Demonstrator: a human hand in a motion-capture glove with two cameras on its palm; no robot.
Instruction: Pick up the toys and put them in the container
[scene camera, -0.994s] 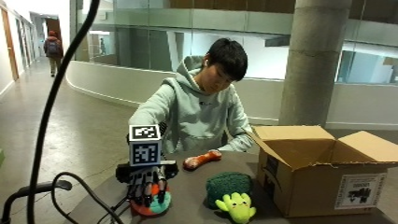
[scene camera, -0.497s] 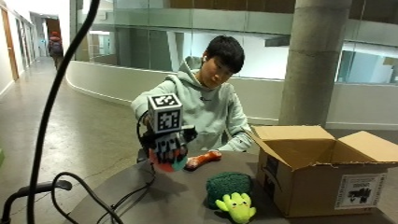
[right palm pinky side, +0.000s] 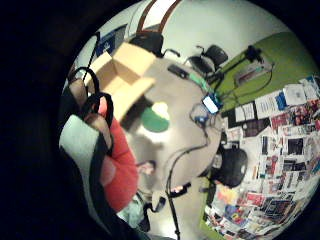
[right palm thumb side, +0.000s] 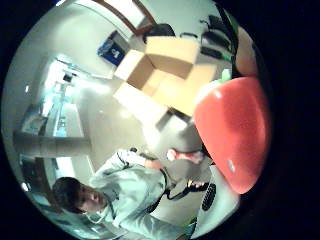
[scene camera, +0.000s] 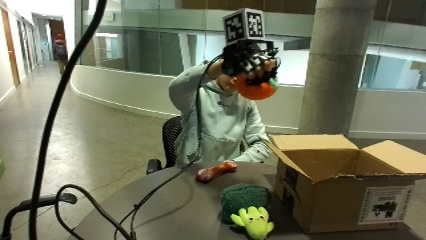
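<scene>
Carriage was the step in hand: the gloved right hand (scene camera: 249, 62), raised high above the counter (scene camera: 166, 210), had its fingers curled round a red-orange toy (scene camera: 256, 89) with a green tip. The open cardboard box (scene camera: 346, 187) stood on the counter well off to one side and far below. A good finish, as I judged it, meant bringing the toy over the box's mouth, clear of the raised flaps, and lowering before release. A green plush toy (scene camera: 245, 207) and a reddish bone-shaped toy (scene camera: 216, 171) lay on the counter.
</scene>
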